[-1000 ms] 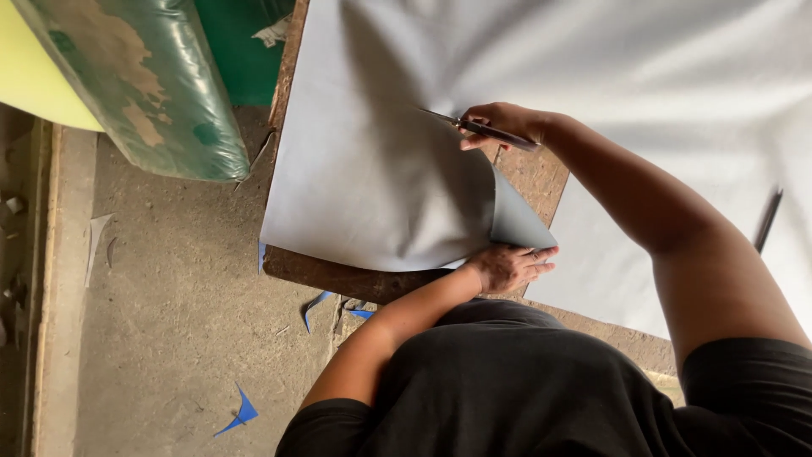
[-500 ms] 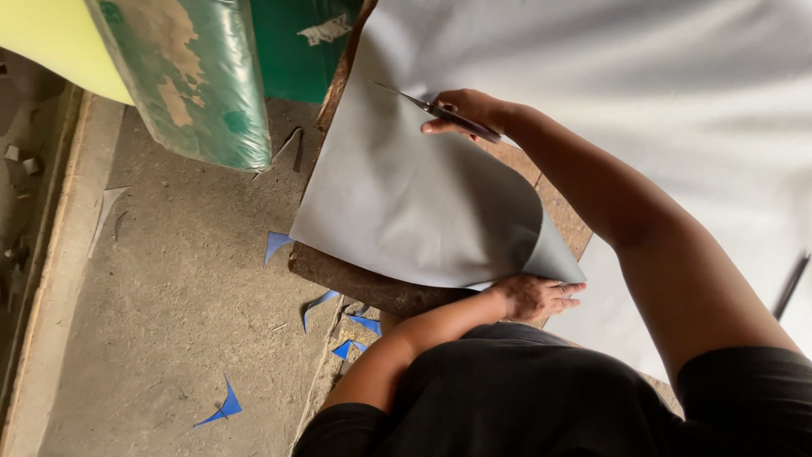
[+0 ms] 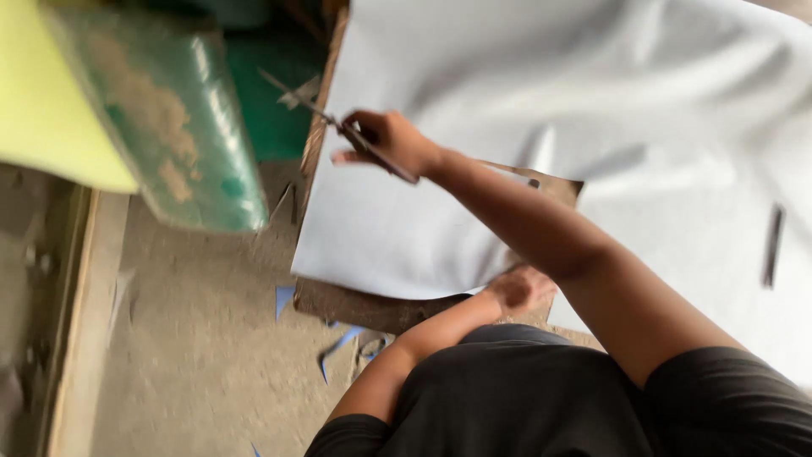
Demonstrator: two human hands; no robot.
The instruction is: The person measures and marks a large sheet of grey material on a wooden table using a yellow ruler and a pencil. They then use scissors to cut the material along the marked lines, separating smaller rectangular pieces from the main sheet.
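Observation:
A large pale grey sheet (image 3: 592, 93) is spread over a wooden table (image 3: 355, 306). A cut flap of it (image 3: 397, 237) lies at the table's left end. My right hand (image 3: 391, 140) reaches across this flap and is shut on a pair of dark scissors (image 3: 338, 127). The blades stick out past the sheet's left edge. My left hand (image 3: 520, 289) rests at the near edge of the flap, fingers on the sheet beside the bare wood. The frame is blurred by motion.
A green plastic-wrapped roll (image 3: 190, 135) and a yellow sheet (image 3: 51, 110) lie left of the table. Blue scraps (image 3: 338, 345) are scattered on the dusty floor (image 3: 203, 338). A thin dark tool (image 3: 771, 245) lies on the sheet at right. A wooden beam (image 3: 80, 330) runs along the left.
My right hand has carried the scissors leftward across the sheet, so the blades now stick out beyond its left edge. My left hand stays at the near edge.

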